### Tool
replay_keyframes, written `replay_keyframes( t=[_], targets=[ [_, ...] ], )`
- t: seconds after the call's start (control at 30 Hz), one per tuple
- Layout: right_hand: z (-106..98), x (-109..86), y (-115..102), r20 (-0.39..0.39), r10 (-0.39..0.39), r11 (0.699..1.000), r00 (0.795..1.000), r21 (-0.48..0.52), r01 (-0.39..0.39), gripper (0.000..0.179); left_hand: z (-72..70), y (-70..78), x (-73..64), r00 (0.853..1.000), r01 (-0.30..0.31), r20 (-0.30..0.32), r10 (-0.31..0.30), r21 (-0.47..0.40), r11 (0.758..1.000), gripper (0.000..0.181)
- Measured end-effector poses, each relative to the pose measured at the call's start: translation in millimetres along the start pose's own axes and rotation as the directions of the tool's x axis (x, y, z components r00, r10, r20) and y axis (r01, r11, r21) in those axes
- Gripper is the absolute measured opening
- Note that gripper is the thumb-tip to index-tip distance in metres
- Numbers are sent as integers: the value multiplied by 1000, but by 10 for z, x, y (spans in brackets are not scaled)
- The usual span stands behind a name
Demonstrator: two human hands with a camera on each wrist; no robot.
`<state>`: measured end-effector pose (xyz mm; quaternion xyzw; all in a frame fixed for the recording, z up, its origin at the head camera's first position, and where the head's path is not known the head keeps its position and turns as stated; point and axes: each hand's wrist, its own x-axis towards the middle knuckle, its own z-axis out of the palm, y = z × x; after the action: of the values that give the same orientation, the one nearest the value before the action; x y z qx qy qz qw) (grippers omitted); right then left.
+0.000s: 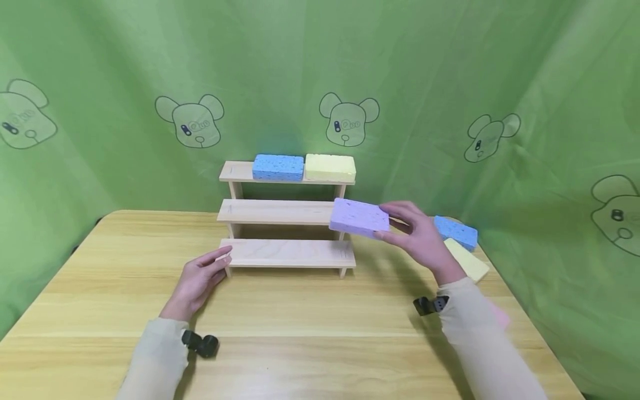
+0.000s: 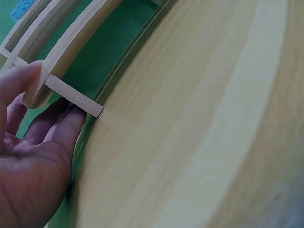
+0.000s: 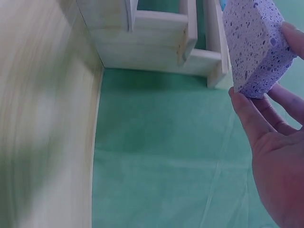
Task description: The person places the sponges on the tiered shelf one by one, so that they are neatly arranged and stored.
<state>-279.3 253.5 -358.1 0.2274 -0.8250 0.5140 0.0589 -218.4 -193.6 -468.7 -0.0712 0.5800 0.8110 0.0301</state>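
My right hand [image 1: 417, 236] grips a purple sponge [image 1: 357, 215] by its right end, thumb on the near side and fingers on the far side. In the head view the sponge overlaps the right end of the middle tier of a three-step wooden rack [image 1: 280, 253]. Pores show on the sponge [image 3: 266, 52] in the right wrist view. At the rack's lowest tier, my left hand [image 1: 200, 278] holds the left end, the thumb above the board and fingers beneath, beside the leg [image 2: 73, 96]. A blue sponge [image 1: 278, 168] and a yellow sponge [image 1: 330, 168] sit side by side on the top tier.
Right of the rack, another blue sponge [image 1: 456, 232] and a yellow sponge [image 1: 467, 260] lie on the wooden table [image 1: 300, 333]. A pink piece [image 1: 500, 315] is partly hidden behind my right sleeve. Green curtain [image 1: 280, 66] hangs behind and along the sides.
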Motion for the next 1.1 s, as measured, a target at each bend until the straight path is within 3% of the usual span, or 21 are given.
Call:
replay_keyframes(
  t=[0.47, 1.1],
  targets=[
    [375, 246, -110, 94, -47, 999, 995, 5, 46, 65, -9, 9, 10, 1000, 7, -9, -7, 8, 1000, 44],
    [830, 469, -184, 96, -24, 996, 995, 92, 15, 66, -18, 6, -6, 1000, 14, 2, -14, 29, 999, 47]
  ],
)
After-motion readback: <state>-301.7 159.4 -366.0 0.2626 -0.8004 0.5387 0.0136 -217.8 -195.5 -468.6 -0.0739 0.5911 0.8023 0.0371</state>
